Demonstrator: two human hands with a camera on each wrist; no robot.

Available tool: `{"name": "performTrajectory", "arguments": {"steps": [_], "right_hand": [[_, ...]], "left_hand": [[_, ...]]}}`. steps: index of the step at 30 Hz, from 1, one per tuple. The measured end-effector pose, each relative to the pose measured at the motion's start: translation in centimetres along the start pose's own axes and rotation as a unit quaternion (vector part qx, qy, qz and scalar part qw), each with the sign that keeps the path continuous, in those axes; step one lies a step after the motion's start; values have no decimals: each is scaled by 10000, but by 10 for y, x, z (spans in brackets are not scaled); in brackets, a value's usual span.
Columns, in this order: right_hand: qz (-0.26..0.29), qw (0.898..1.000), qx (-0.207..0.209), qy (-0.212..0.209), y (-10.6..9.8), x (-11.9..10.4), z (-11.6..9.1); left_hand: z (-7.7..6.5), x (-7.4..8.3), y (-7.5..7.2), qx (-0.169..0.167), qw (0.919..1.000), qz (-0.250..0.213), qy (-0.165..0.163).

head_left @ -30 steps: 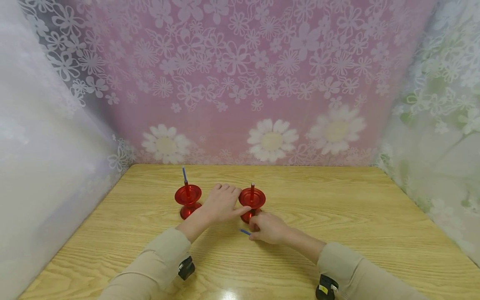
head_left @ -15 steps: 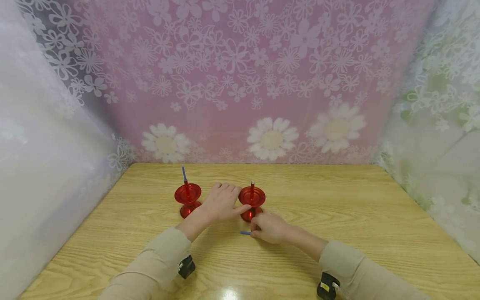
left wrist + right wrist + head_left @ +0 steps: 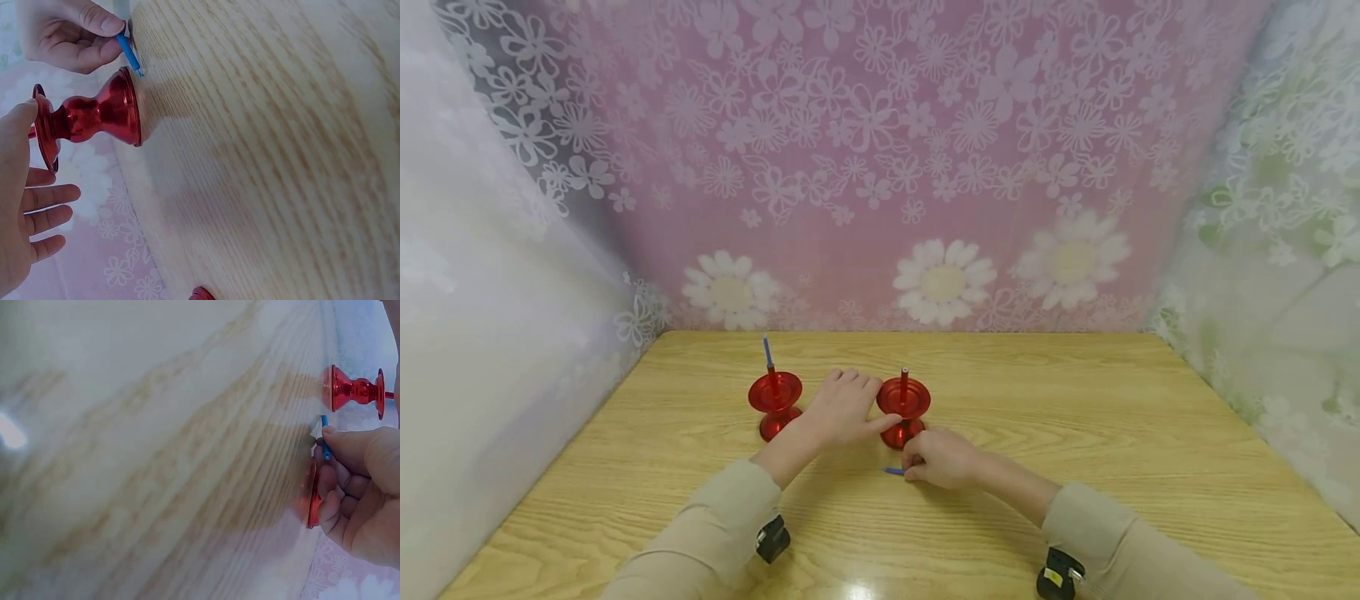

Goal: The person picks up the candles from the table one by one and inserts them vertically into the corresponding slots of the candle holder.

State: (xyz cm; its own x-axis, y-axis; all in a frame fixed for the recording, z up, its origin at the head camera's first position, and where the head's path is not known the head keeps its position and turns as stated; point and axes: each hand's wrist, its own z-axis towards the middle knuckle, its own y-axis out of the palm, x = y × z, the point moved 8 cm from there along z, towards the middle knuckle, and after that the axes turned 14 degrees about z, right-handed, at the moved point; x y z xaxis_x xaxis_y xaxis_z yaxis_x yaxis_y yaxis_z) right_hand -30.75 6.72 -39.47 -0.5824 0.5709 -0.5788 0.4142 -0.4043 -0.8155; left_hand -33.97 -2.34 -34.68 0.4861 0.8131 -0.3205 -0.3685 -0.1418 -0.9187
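Observation:
My left hand (image 3: 842, 406) touches the dish rim of a red metal candle holder (image 3: 904, 400); its thumb lies at the rim and its fingers extend loosely, as the left wrist view shows. The holder stands upright on the table, its thin central tube bare at the top. In front of its base, my right hand (image 3: 945, 458) pinches a thin blue candle (image 3: 129, 51) between thumb and fingertips, low by the tabletop. The candle (image 3: 325, 439) shows at both ends of that pinch in the right wrist view. Behind the right fingers there, part of the red base (image 3: 314, 497) is hidden.
A matching red candle holder (image 3: 775, 393) stands to the left, a blue candle (image 3: 767, 350) upright in its tube. Underneath is a wood-grain table (image 3: 1037, 400), with a pink floral curtain (image 3: 865, 167) behind it and pale sheets at both sides.
The right hand has shifted slightly right and toward me with the blue candle, whose visible end has turned a little. The left hand and both candle holders stay in place.

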Motion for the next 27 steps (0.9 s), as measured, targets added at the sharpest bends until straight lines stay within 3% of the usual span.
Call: {"name": "performTrajectory", "arguments": {"steps": [16,21,27], "right_hand": [[332,9992,-238,-40,-7,1,-11],[538,9984,-165,14,-12,3,-17],[528,9984,19,-206,-20,0,-22]], "left_hand": [[2,0,-2,178,9998,75,11],[2,-1,-2,259,9997,12,1],[2,-1,1,215,9998,-23,-22]]}}
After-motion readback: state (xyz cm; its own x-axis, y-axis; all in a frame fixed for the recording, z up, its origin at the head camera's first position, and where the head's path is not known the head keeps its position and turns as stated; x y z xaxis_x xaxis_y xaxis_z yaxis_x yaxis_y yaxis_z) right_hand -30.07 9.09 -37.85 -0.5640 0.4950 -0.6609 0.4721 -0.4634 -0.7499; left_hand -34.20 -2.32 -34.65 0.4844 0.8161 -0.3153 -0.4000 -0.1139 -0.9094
